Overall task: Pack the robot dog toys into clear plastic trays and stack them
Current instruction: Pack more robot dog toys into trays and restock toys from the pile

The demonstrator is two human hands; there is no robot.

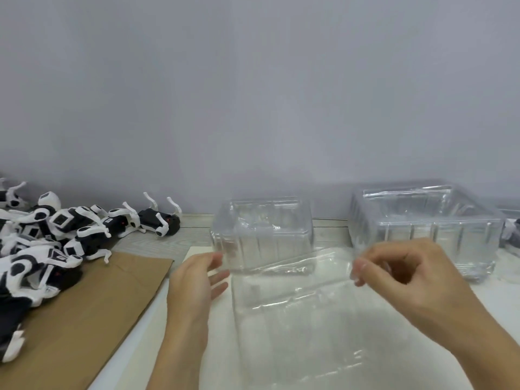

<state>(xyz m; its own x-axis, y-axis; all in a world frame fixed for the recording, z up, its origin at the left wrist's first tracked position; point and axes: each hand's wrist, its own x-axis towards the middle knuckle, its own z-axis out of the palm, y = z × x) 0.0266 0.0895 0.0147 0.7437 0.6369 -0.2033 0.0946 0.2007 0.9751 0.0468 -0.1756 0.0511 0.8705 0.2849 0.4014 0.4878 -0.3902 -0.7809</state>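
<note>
Left hand [194, 280] was open, fingers straight and loosely spread, tips at the left edge of a clear tray [263, 235] standing in the middle of the table; contact with the tray wall was too blurred to call. Right hand [408, 274] had fingers curled, thumb and forefinger pinching the right edge of a flat clear plastic sheet or lid [295, 313] lying in front of that tray. Whether this flat piece was joined to the tray, could not tell.

A stack of clear trays [422, 223] sat to the right of the middle tray, near the wall [253, 94], apart from it. Something dark and white showed at the far right edge behind the stack, too cut off to identify.

Robot dog toys [42, 243], black and white, lay in a heap at the left, partly on a brown cardboard sheet [84, 319]. 1 robot dog [159, 220] lay on its back at the heap's right end, legs up, on the wood-grain table [194, 223]. A white sheet [219, 361] covered the table under the hands and the flat plastic.
</note>
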